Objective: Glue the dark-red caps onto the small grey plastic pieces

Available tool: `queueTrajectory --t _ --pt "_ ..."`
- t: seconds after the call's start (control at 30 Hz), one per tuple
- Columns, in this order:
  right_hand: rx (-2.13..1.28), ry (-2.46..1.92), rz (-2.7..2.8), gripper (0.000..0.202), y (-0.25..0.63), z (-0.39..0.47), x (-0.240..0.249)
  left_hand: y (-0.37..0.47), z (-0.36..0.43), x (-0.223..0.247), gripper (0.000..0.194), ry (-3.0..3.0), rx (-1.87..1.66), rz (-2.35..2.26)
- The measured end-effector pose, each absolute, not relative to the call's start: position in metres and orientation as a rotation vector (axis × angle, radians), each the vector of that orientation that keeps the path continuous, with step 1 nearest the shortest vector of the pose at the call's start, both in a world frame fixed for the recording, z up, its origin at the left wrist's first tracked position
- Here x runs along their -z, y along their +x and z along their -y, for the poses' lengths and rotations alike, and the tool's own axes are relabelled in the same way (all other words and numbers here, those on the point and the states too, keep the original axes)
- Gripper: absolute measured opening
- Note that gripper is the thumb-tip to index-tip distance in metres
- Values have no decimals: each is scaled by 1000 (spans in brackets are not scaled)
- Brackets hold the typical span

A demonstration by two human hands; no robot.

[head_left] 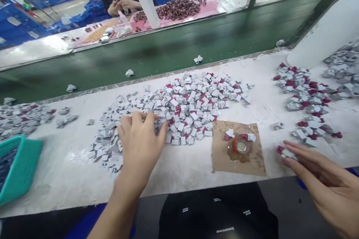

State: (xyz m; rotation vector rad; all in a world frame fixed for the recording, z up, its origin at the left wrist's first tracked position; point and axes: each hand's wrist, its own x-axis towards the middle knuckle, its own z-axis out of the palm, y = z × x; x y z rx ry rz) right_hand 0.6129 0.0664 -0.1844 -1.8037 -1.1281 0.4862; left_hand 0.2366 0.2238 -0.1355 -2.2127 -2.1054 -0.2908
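My left hand (141, 138) reaches over a wide pile of small grey and dark-red plastic parts (193, 101), fingers spread and bent down at the pile's near left side. Its fingertips partly hide the parts under them. At the right, my right hand (316, 171) pinches a small grey-and-red part (286, 152) between thumb and fingers, just above the table. Between the hands lies a brown cardboard square (221, 157) with a wet stain. On it sit a small round cap (240, 145) of clear liquid and two grey-and-red parts (248, 137).
A green basket (32, 157) of dark pieces stands at the left. More grey-and-red parts (305, 97) lie at the right beside a white cylinder (322, 30). Beyond runs a green conveyor belt (168, 54) with several parts on it. Across it, a person's hands (122, 4) work near a white bottle (148, 9).
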Motion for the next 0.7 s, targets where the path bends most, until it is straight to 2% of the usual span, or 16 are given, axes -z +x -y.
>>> queueTrajectory --t 0.13,0.33,0.5,0.7 --pt "-451 -1842 1282 25 623 -73 188 238 -230 137 28 -2243 393 2045" --pt "-488 -1786 1128 13 614 -77 175 236 -185 128 22 -2538 737 2119" --pt "-573 -1626 1204 27 580 -87 154 247 -145 152 14 -3012 780 1911" --pt "-570 -1557 1360 25 559 -97 150 257 -132 170 17 -2936 914 2102"
